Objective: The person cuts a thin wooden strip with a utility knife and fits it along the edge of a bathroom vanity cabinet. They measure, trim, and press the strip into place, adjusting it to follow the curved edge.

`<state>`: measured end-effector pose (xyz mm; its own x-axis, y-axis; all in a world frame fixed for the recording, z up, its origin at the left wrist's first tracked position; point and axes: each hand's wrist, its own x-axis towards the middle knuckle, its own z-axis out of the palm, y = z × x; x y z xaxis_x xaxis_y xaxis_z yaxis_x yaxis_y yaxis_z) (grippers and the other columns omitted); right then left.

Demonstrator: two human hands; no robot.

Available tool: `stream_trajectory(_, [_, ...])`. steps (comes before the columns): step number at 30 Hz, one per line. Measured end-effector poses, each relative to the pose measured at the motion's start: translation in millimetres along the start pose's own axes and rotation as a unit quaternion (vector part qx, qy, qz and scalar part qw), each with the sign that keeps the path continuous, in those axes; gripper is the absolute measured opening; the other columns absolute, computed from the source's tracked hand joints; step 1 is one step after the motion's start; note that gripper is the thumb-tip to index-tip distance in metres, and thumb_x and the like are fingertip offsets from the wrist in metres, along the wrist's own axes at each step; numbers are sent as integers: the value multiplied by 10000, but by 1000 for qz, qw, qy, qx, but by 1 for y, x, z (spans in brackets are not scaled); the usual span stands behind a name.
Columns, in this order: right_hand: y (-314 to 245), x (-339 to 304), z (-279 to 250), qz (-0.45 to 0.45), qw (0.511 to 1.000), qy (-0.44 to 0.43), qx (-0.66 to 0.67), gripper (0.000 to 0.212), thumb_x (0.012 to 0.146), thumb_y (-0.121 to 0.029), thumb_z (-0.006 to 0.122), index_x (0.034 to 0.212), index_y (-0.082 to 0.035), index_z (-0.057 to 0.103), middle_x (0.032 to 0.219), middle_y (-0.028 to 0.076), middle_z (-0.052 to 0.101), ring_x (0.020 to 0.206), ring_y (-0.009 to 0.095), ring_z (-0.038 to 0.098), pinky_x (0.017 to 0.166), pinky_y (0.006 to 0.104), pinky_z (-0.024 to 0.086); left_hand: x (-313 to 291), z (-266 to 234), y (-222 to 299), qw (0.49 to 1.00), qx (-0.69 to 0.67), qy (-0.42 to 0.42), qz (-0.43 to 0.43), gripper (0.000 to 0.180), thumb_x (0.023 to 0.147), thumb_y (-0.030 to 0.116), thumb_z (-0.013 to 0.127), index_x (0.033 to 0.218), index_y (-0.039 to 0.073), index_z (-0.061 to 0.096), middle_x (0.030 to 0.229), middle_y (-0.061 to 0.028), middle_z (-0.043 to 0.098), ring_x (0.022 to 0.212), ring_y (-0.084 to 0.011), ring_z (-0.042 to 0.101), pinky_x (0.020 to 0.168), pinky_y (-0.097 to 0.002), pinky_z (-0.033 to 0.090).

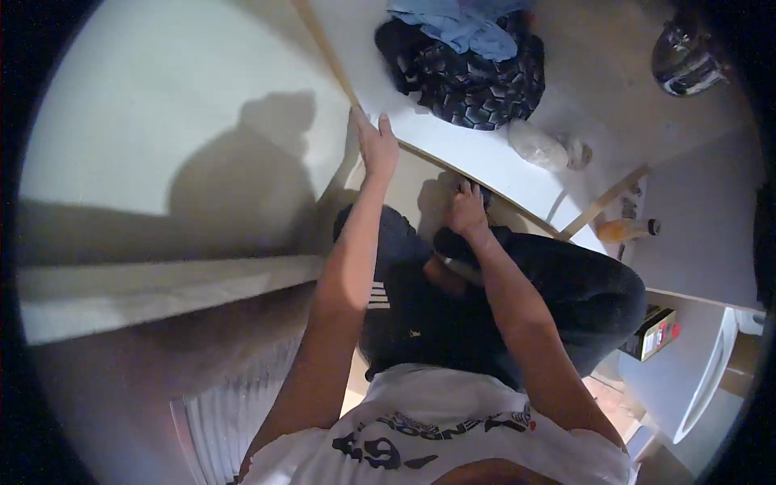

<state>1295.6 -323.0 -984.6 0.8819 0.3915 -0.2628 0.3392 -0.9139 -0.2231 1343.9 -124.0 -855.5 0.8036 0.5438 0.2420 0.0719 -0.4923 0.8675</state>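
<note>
My left hand [377,147] is at the near-left corner of a white board [477,158] with tan edges. Its fingers are stretched out along the edge, and the thumb stands apart from them. Below the board's front edge, my right hand [466,212] has its fingers curled at a small dark object [484,194]. Most of that object is hidden, so its kind cannot be told. On the board lies a black bag [485,89] with a scale-like pattern, a light blue cloth [465,28] bunched on top of it. Beside the bag is a clear, crumpled plastic bundle [537,145].
A pale wall [162,105] rises on the left. To the right are an upright panel [695,210], a bottle of orange liquid [626,230] and a dark box [653,333]. A dark shiny object [687,61] is at the far right. My bent legs [558,283] are under my arms.
</note>
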Motion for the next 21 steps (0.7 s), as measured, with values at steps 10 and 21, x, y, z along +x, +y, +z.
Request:
stream_trajectory(10, [-6,-23,-51,30,998,47,32,269,781,-253,590,958,-81,695,1256,194,529,1195,398,453,966,530,390,41,66,-5,983,123,115,70,791,839,210,636,1337,-212,190,1384,-383,275,1316,-421,310,1099,-439,259])
stream_trajectory(21, [-35,-138,-104,-8,925,120,359,225,694,-188,630,813,2,649,845,223,625,786,380,614,698,502,501,157,-6,-183,836,383,-264,291,255,836,216,565,1020,37,565,962,-146,617,981,-286,582,880,-444,447])
